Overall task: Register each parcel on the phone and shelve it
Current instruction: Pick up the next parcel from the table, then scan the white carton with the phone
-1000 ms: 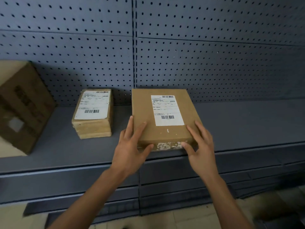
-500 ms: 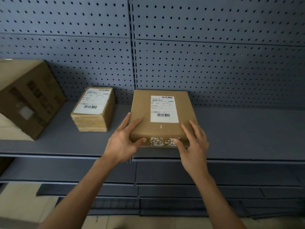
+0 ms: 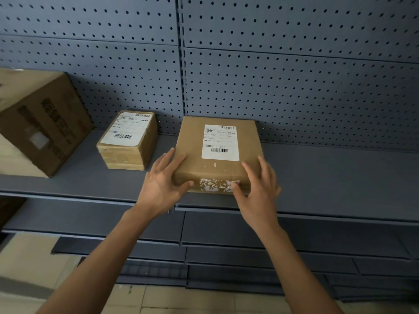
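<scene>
A flat brown parcel [image 3: 192, 143] with a white barcode label lies on the grey shelf [image 3: 328, 177], its back edge near the pegboard wall. My left hand [image 3: 162, 184] rests on its near left corner, fingers straight on top and thumb against the front face. My right hand [image 3: 258, 189] lies the same way on the near right corner. Neither hand curls round the parcel. No phone is in view.
A small labelled parcel [image 3: 127, 141] sits to the left on the same shelf, and a large printed carton [image 3: 45, 123] stands at the far left. The pegboard wall [image 3: 294, 87] backs the shelf. Lower shelf edges [image 3: 226, 230] jut out below, with floor tiles beneath.
The flat parcel has slid a little deeper onto the shelf towards the pegboard, with both hands following on its near corners. The view has shifted slightly.
</scene>
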Motion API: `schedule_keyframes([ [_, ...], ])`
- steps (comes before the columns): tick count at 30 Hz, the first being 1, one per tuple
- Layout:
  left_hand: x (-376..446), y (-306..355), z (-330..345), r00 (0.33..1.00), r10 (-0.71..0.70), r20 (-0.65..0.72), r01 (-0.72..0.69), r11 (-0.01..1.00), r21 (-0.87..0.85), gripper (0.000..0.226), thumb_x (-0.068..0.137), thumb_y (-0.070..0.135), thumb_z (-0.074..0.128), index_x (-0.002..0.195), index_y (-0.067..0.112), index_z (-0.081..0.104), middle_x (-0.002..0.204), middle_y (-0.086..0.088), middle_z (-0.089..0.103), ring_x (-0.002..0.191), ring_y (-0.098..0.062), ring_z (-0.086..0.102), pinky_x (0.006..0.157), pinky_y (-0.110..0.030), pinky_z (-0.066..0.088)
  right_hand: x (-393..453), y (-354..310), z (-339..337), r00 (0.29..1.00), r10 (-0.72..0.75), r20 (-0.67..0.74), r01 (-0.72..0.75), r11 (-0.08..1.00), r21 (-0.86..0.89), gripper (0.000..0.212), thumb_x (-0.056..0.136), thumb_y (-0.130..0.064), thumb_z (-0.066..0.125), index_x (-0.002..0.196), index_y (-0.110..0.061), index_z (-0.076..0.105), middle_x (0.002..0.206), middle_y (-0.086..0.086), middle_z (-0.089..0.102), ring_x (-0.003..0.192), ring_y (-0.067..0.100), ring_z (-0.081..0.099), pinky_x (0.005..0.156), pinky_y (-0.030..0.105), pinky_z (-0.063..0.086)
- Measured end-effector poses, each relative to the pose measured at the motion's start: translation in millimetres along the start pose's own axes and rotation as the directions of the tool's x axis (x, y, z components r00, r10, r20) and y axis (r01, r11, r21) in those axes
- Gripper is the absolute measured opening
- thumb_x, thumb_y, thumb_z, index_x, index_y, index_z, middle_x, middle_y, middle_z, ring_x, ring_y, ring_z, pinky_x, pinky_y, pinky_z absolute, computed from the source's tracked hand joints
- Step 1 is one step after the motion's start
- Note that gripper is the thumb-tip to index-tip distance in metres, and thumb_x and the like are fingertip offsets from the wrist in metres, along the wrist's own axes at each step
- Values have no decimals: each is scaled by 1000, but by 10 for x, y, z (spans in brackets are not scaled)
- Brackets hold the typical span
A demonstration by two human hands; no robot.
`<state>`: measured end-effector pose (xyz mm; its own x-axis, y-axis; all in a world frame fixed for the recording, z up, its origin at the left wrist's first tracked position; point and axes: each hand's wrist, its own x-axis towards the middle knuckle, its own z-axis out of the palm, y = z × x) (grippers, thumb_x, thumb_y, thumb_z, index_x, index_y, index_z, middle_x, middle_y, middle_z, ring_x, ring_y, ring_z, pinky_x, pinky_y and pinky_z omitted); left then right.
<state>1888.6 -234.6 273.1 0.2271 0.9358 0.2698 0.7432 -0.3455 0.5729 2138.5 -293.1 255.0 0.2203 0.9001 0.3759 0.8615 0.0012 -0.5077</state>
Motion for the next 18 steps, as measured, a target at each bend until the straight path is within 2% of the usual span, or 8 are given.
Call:
schedule_keyframes([
  [4,-96,5,-105,999,12,-35,-11,1000,29,76,86,46,75,153,31,41,165,3,27,154,-20,16,118,-60,28,16,-127,-65,994,-92,-57,89,994,-62,55,93,-39,68,143,-25,52,165,7,23,153,33,16,114,62,22],
  [9,-278,-11,-348,995,3,-98,-1,1000,20,71,89,50,70,152,34,42,163,6,32,155,-14,14,118,-58,26,66,-457,-37,973,-224,-62,224,974,5,61,89,-34,72,146,-25,50,164,6,26,151,32,23,115,59,23],
  [13,-533,-95,-651,988,-16,-151,18,1000,12,71,85,57,62,150,30,47,161,3,37,154,-19,20,118,-56,29,55,-850,95,948,-319,-19,319,943,97,58,92,-30,71,146,-22,50,164,7,27,151,30,25,115,57,27],
  [18,-929,-461,-1193,966,-93,-240,112,991,67,69,92,49,68,153,29,42,161,3,36,153,-20,20,119,-55,29,-60,-1551,392,896,-435,82,407,883,233,59,97,-30,66,151,-23,44,168,3,19,155,26,18,119,51,22],
])
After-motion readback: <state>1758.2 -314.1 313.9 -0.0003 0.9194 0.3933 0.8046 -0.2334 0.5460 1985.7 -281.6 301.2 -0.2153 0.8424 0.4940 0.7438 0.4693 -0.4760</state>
